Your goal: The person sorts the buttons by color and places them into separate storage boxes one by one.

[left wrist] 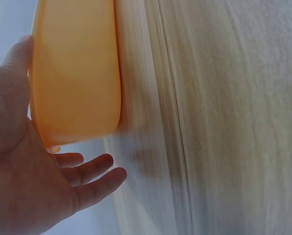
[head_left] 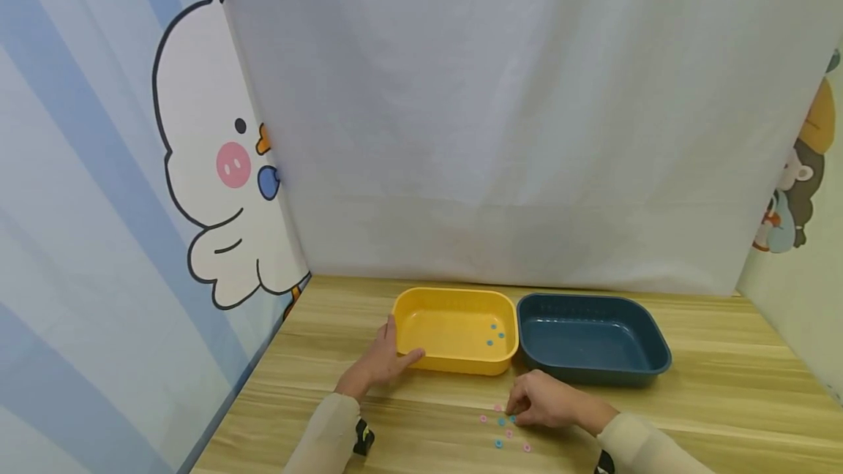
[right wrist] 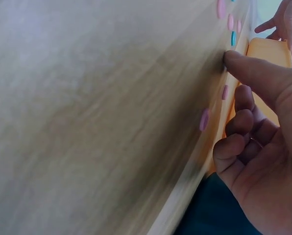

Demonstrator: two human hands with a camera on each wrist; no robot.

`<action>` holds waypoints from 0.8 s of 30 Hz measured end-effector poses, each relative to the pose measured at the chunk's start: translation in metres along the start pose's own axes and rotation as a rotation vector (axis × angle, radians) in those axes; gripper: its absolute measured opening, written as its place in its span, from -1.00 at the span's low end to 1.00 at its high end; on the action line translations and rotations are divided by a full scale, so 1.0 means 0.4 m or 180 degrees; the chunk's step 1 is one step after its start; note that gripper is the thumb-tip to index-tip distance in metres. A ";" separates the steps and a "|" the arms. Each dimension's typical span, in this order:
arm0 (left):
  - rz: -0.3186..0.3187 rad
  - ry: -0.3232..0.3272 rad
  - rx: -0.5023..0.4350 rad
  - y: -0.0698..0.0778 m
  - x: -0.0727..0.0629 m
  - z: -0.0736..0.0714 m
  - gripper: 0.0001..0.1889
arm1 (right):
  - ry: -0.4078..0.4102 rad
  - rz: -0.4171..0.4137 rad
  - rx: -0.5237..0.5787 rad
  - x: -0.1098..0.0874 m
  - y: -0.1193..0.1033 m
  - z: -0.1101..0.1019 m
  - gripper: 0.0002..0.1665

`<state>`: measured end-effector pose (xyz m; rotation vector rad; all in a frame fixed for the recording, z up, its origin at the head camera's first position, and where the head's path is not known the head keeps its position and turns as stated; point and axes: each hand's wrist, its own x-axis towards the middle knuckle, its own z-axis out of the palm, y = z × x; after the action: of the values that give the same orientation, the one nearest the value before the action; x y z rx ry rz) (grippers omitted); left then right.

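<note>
My left hand (head_left: pixel 382 360) rests at the near left corner of a yellow tray (head_left: pixel 454 367), thumb along the front rim and fingers at the left side. In the left wrist view its other fingers (left wrist: pixel 99 188) stretch out beside the tray. My right hand (head_left: pixel 543 401) is down at the tabletop, the tips of thumb and forefinger at a small blue ring (head_left: pixel 513 419). From the right wrist, the thumb (right wrist: pixel 251 68) reaches the wood while the other fingers bend inward; whether the ring is pinched, I cannot tell. Pink rings (head_left: pixel 526 448) and blue rings (head_left: pixel 498 443) lie around the fingertips.
Three blue rings (head_left: pixel 501 336) lie in the right part of the yellow tray. A dark blue tray (head_left: pixel 593 376) stands directly to its right. Both are on a wood-grain table (head_left: pixel 724 357), with a pale curtain (head_left: pixel 494 130) behind.
</note>
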<state>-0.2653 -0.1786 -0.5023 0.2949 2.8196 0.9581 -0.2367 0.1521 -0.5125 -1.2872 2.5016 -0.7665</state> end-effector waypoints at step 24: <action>0.0012 0.0022 -0.0012 0.000 -0.002 -0.001 0.08 | 0.0012 0.0064 -0.0044 0.005 -0.004 0.005 -0.83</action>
<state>-0.2648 -0.1790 -0.5019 0.2973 2.8240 0.9671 -0.2361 0.1490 -0.5134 -1.2641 2.5230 -0.7491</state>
